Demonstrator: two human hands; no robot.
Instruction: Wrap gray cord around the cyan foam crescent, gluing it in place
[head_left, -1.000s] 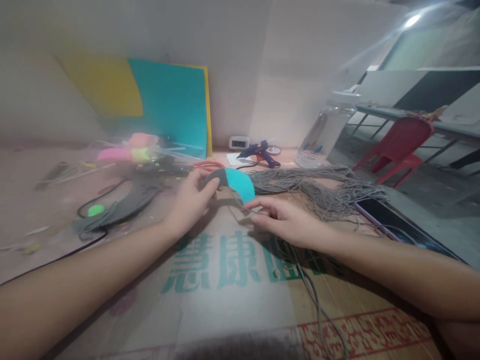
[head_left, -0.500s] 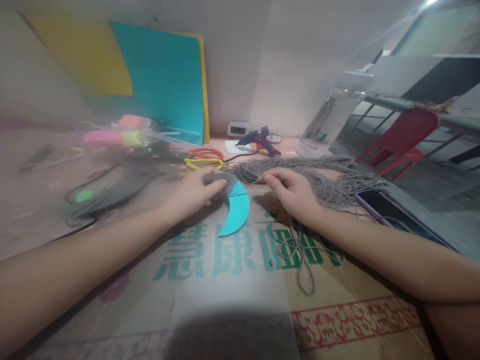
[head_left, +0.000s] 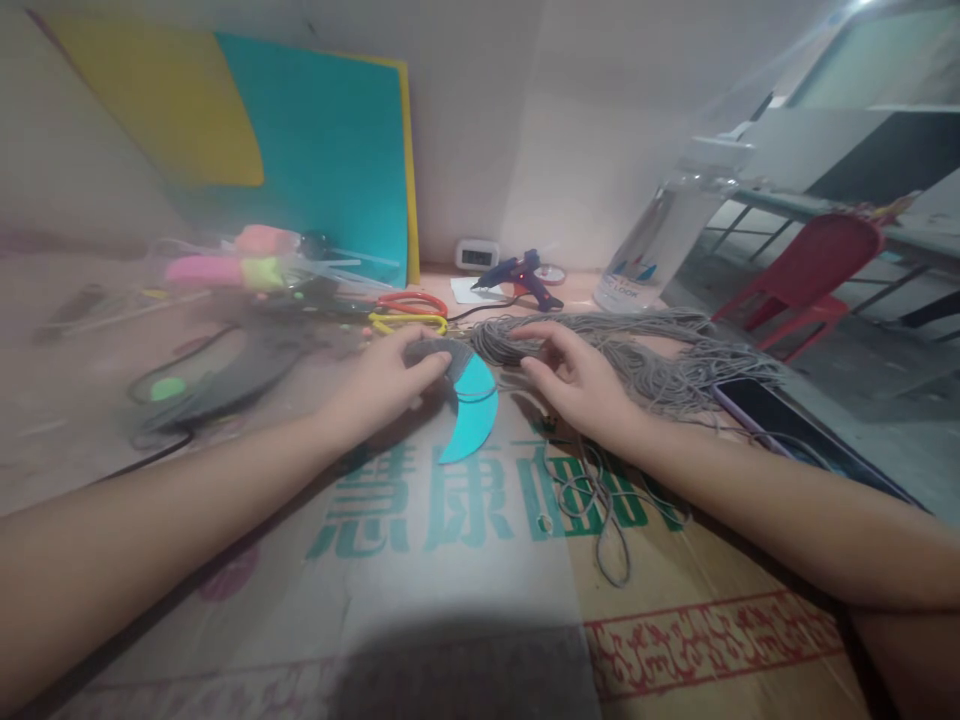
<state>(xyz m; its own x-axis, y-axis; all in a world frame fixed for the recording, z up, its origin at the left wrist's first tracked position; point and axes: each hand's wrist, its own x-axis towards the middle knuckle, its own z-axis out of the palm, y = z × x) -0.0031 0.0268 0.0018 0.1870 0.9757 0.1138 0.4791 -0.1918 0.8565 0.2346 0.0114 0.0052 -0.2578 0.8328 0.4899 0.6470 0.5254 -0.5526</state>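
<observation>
My left hand [head_left: 401,375] is closed on a turquoise crescent [head_left: 474,425], pinching its upper end between thumb and fingers. Grey cord [head_left: 461,355] is wound tightly round that end, and a looser turn crosses the bare turquoise part lower down. The crescent's tip points down and to the left. Just right of it, my right hand [head_left: 574,375] has its thumb and forefinger apart, with no cord seen gripped between them; the other fingers are partly hidden. A loose tangle of the same cord [head_left: 611,540] lies on the cardboard below my right wrist.
Behind my hands lie red and yellow-handled scissors [head_left: 409,312], a glue gun [head_left: 521,278], a small digital clock [head_left: 478,255] and a large grey cord bundle [head_left: 660,350]. A clear bottle [head_left: 660,240] and a phone [head_left: 810,440] are at right. Coloured sheets [head_left: 322,160] lean on the wall.
My right thumb and forefinger, pinched on the cord before, have parted. The cord strand across the crescent, earlier pulled taut toward my right hand, now lies as a loose turn round it.
</observation>
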